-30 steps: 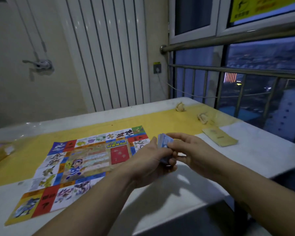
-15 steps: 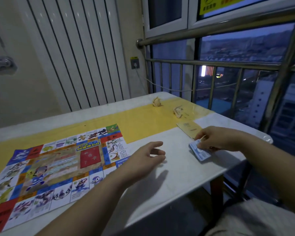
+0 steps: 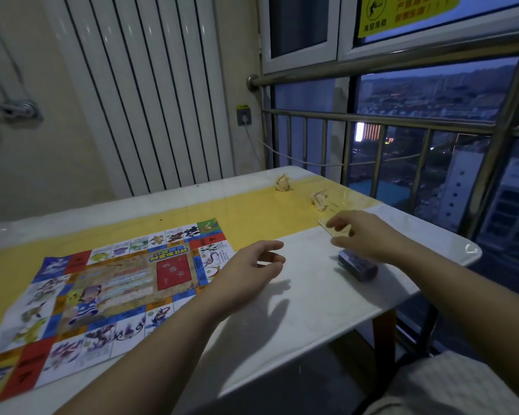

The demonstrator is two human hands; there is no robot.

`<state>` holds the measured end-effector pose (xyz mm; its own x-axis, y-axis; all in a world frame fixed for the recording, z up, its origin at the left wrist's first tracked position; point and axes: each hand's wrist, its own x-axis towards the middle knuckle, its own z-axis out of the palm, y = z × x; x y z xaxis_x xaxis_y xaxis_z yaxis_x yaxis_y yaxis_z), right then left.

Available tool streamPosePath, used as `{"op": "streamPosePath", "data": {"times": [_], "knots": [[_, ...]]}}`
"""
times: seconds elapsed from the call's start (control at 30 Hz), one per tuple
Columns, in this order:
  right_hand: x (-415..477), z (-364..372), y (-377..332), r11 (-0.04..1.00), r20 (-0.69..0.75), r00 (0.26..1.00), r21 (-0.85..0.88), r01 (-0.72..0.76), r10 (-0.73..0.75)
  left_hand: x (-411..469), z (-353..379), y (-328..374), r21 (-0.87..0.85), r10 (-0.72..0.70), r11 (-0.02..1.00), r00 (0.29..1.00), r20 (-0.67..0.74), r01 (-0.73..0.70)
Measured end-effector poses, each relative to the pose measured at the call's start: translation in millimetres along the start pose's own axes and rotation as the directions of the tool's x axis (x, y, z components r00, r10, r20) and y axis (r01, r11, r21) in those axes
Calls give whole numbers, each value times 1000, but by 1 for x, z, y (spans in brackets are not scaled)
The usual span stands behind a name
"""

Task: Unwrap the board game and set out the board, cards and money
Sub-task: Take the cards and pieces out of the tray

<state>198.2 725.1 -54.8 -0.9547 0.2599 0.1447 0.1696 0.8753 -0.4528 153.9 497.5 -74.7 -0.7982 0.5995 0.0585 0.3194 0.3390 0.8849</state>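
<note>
The board [image 3: 111, 283] lies flat and unfolded on the left half of the table [image 3: 312, 310]. Its far edge rests on the yellow strip [image 3: 252, 211] that runs across the table, and its near left corner comes close to the table's near edge. The board's right edge stops just left of the left hand [image 3: 252, 265]. That hand hovers above the white surface with its grip loose, fingers lightly bent and holding nothing.

A stretch of bare white table lies open between the board and the blue deck of cards [image 3: 358, 268]. The deck sits stacked on the right, set in from the near edge and from the rounded right corner.

The right hand [image 3: 363, 235] is just beyond the deck, wrist above it, with its grip relaxed and fingers spread and slightly bent. It has hold of nothing that shows. Its fingertips hang over a tan packet [image 3: 324, 225] lying where the yellow strip meets the white. Most of the packet is hidden, and whether the fingers touch it cannot be told.

Two crumpled scraps lie well apart from the hands on the far right of the yellow strip, the farther scrap [image 3: 283, 183] and the nearer scrap [image 3: 319, 199]. A metal railing [image 3: 402, 121] stands close along the table's right edge.
</note>
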Motion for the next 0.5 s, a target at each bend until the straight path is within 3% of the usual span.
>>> {"op": "streamPosePath", "data": {"times": [0.23,0.5], "knots": [[-12,17,-129,946,-36,955,131,296,-294,-39,-62,-13,-53,25,998,986,-165,-34],[-21,95,-286,830,110,842,278,485,-529,-134,-180,-64,28,-4,999,886,-463,19]]}}
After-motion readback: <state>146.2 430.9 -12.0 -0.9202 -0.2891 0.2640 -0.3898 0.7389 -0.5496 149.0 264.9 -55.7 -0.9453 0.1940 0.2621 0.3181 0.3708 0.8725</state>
